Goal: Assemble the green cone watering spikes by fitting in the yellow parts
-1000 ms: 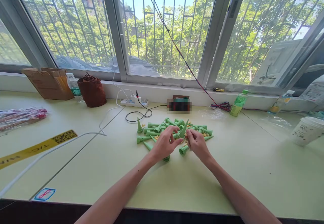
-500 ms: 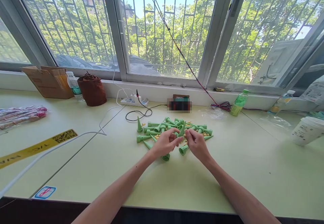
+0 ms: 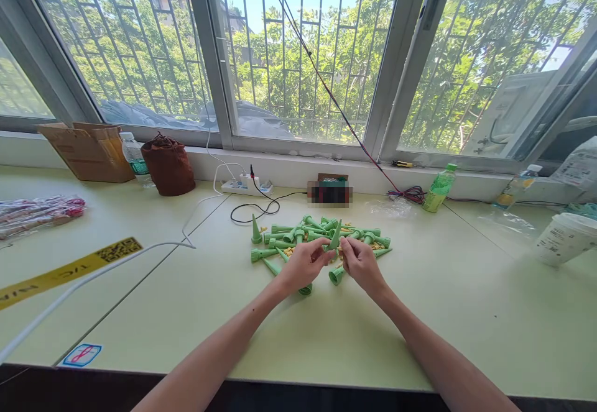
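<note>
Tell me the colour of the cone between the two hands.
The cone is light green, best seen in the head view.

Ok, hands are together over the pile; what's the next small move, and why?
I'd probably ease the right hand slightly toward the green cone: the left hand holds it tip up, and the right fingertips, close beside it, seem to pinch a small yellow piece.
</note>
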`<control>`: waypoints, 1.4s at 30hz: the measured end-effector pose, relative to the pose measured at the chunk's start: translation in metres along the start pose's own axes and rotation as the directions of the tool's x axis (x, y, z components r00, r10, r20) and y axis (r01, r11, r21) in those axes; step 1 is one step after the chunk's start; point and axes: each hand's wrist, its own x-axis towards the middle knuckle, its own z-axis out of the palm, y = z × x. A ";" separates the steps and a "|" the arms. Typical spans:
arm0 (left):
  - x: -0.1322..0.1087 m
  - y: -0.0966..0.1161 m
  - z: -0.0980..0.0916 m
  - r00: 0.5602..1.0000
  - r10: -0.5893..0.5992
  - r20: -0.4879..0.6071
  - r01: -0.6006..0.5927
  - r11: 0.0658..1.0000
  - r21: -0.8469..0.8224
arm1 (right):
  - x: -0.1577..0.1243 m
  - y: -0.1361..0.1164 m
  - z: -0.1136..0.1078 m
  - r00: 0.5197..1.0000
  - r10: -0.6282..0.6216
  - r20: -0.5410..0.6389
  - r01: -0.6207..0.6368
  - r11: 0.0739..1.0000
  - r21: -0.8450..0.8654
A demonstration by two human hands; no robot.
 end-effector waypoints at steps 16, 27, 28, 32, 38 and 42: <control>0.002 0.010 -0.010 0.992 -0.058 0.111 0.084 0.965 -0.247 | -0.005 -0.003 0.000 0.994 -0.010 0.109 0.004 0.998 0.059; 0.000 0.007 -0.020 0.944 -0.179 0.276 0.261 0.919 -0.296 | -0.006 -0.007 -0.003 0.980 -0.140 0.139 0.156 0.982 -0.109; 0.000 0.007 -0.021 0.941 -0.183 0.286 0.269 0.915 -0.301 | -0.006 -0.007 -0.004 0.977 -0.155 0.144 0.173 0.977 -0.126; -0.001 0.009 -0.022 0.928 -0.224 0.297 0.315 0.898 -0.307 | -0.005 -0.006 -0.005 0.972 -0.182 0.149 0.207 0.962 -0.175; 0.001 0.010 -0.018 0.951 -0.213 0.222 0.264 0.936 -0.234 | -0.005 -0.005 -0.003 0.977 -0.173 0.120 0.193 0.964 -0.181; 0.002 0.010 -0.014 0.987 -0.097 0.126 0.115 0.983 -0.145 | -0.004 -0.001 -0.001 0.985 -0.146 0.092 0.159 0.975 -0.152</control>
